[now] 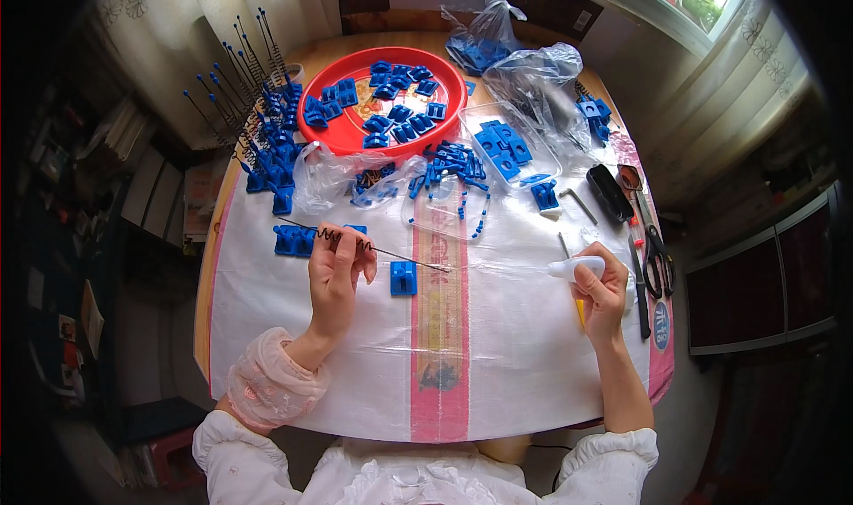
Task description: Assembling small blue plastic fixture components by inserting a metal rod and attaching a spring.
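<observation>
My left hand [332,278] pinches a thin black rod [410,260] with a spring coil around its upper part. The rod slants down to the right, and its bare end lies beyond a single blue plastic block [403,278] on the white sheet. Behind my left fingers sits a row of similar blue blocks [294,240], partly hidden by the hand. On the right, my right hand [601,299] is closed around a small white squeeze bottle [569,268], held on its side with the nozzle pointing left.
A red round tray [313,134] holds several blue parts. Finished-looking blue pieces with upright rods and springs [267,145] crowd the back left. Clear bags [533,74] and a clear box [549,163] stand behind. Black-handled scissors [657,265] and a hex key [579,206] lie at the right.
</observation>
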### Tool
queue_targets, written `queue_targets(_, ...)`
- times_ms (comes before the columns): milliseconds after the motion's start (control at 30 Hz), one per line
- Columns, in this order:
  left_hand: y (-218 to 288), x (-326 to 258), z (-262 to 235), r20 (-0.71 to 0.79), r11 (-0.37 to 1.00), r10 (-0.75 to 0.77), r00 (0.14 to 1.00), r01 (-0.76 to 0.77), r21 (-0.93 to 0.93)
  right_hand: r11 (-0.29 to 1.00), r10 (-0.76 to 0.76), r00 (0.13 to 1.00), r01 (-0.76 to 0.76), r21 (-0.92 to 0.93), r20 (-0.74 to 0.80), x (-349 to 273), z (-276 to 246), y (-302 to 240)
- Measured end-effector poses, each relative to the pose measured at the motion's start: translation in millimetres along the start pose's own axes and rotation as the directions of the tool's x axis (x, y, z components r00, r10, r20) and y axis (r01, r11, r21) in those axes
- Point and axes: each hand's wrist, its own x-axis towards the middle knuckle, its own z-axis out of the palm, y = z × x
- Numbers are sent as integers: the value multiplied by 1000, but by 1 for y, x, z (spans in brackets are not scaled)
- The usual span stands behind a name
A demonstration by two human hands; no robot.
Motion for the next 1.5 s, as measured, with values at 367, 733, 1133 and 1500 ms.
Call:
queue_targets(367,2,-1,1,0,1000,-9,1000,9,9,969,102,994,-106,222,31,2,-3,-1)
queue_targets(733,3,-1,2,3,998,25,1000,-25,50,834,267,964,-240,496,17,9,-3,-6)
queue_targets(1133,19,-3,12,92,956,192,977,-208,205,859,135,983,-178,481,123,13,-7,-5)
queue_targets(1500,49,-7,19,224,886,238,945,-305,348,930,116,987,-148,336,115,10,-1,-10)
